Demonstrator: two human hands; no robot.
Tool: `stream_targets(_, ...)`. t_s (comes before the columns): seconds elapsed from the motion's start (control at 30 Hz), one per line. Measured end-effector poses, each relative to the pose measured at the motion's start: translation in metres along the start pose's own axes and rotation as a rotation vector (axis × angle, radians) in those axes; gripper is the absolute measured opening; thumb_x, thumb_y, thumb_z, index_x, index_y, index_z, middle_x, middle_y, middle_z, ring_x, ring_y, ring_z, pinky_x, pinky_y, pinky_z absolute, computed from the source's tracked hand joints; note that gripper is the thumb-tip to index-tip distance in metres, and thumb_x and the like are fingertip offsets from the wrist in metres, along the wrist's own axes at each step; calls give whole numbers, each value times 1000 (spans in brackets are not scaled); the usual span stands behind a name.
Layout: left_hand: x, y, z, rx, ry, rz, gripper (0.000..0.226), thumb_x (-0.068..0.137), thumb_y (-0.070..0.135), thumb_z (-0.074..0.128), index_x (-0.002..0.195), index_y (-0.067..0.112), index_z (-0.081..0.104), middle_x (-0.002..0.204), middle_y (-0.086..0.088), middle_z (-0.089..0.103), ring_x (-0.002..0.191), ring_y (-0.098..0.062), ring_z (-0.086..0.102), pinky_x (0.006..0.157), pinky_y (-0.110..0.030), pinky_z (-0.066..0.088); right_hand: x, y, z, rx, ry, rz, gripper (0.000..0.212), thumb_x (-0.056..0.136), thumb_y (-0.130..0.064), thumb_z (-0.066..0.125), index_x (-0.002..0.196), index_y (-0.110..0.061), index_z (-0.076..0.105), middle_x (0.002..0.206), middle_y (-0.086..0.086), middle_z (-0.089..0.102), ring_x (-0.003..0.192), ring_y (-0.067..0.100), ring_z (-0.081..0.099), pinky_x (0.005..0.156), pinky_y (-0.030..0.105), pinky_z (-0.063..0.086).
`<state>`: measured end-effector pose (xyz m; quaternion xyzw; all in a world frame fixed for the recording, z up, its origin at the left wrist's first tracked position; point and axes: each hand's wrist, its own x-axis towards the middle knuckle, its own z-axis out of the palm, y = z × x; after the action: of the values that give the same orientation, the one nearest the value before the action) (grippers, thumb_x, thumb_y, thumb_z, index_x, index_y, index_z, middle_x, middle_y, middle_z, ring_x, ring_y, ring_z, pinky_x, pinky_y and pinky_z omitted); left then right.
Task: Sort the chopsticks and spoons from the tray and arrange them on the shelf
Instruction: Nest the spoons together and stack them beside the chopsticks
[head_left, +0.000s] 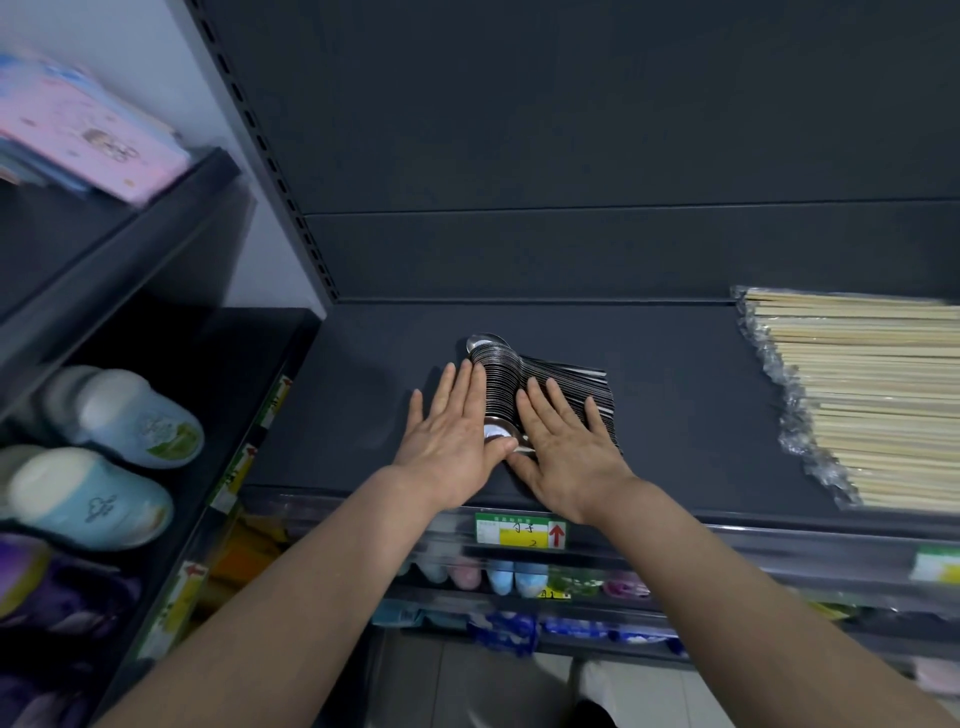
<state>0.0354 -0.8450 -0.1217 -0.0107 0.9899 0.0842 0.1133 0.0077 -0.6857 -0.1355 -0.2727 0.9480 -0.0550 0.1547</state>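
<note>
Left hand and right hand, both stretched flat, press the spoons on the shelf. Chopsticks right, cut off; slippers left, blurred.

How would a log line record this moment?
spoon stack: lying on shelf | left hand: flat, touching it | right hand: flat on handles | chopsticks: wrapped, at shelf's right
</note>
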Motion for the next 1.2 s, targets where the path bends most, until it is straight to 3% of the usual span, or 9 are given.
stream_targets(0.77,-24,-2,11,-55,26,-4,86,95,62,27,151,16,-20,160,3,-22,145,-14,-25,120,-52,-5,-17,-5,8,-42,37,23,67,100,-53,12,150,-19,-18,156,-4,-25,142,14,-27,117,43,-12)
stream_targets(1.2,-32,-2,10,-22,31,5,86,96,60,30,152,12,-15,162,2,-13,148,-14,-15,120,-51,-1,-26,-9,9,11,115,17,63,102,-46,17,153,-13,0,160,0,-10,146,14,-14,120,42,-3)
